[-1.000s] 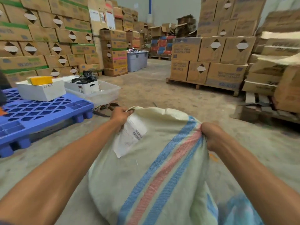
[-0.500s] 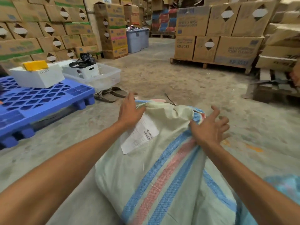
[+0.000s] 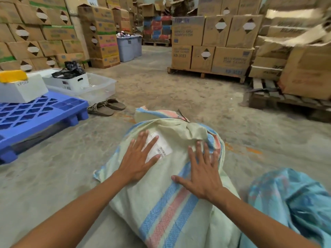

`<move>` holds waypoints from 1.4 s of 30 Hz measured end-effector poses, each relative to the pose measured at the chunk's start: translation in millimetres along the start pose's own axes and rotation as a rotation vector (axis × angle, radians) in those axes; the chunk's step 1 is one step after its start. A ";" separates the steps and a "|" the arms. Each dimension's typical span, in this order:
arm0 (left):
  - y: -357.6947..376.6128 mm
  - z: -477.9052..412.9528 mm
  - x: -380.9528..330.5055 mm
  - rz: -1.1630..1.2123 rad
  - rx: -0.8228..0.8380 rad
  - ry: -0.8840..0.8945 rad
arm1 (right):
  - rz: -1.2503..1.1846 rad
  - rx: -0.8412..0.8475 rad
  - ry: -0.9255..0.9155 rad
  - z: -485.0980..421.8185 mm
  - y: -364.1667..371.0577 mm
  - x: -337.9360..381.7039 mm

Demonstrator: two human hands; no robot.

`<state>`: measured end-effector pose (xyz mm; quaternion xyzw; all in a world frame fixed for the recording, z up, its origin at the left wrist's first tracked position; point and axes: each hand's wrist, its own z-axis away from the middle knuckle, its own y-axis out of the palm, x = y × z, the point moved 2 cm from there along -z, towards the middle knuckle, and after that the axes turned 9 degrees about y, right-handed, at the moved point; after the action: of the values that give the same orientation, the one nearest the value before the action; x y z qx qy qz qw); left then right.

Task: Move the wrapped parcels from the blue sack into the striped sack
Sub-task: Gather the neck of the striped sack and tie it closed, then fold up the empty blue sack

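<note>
Now left hand point(image 3: 138, 165), right hand point(image 3: 202, 174) flat on one striped sack point(image 3: 161, 208); grips splayed, empty; one blue sack point(image 3: 290, 203)

Striped sack point(image 3: 166, 203): coarse woven plastic cloth, matt and creased, bearing a smooth white paper label point(image 3: 161, 147); blue sack point(image 3: 290, 203): thinner woven cloth, crumpled, with a faint sheen. Floor point(image 3: 179, 90): bare concrete, rough, dusty and stained; blue pallet point(image 3: 44, 111): moulded plastic, smooth and slightly glossy; tub point(image 3: 100, 86): clear, smooth plastic. Boxes point(image 3: 231, 59): brown matt cardboard, printed, some dented or torn at the flaps; wooden pallet point(image 3: 204, 73): rough, unfinished boards; sandals point(image 3: 105, 107): dull, worn, the material not discernible.
</note>
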<state>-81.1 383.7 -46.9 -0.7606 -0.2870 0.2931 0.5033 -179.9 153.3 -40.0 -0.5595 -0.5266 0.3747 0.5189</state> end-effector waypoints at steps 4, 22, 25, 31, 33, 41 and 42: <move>27.8 -20.0 7.2 0.047 0.097 -0.096 | 0.052 0.135 0.058 -12.6 37.8 -8.2; -30.2 -75.5 -80.2 -0.034 0.253 -0.083 | -0.136 -0.099 -0.067 -3.6 -96.4 -55.6; -62.5 -106.4 -136.9 -0.001 0.252 -0.059 | -0.145 -0.180 0.061 8.7 -143.2 -92.1; -64.7 -126.4 -289.0 0.146 0.504 -0.087 | -0.221 -0.076 0.630 83.9 -183.9 -224.5; -37.6 -107.6 -321.2 0.235 0.723 -0.223 | -0.297 0.011 0.857 109.8 -165.3 -270.0; 63.7 -30.1 -356.2 0.391 1.061 -0.353 | -0.711 0.413 1.175 194.5 -63.9 -352.6; 66.3 -25.8 -364.5 0.456 1.034 -0.358 | -0.780 0.427 1.193 198.9 -55.6 -353.9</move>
<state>-294.7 79.9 -43.3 -0.3976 -0.0167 0.6195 0.6766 -441.4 -161.0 -66.7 -0.3271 -0.2316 -0.1100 0.9095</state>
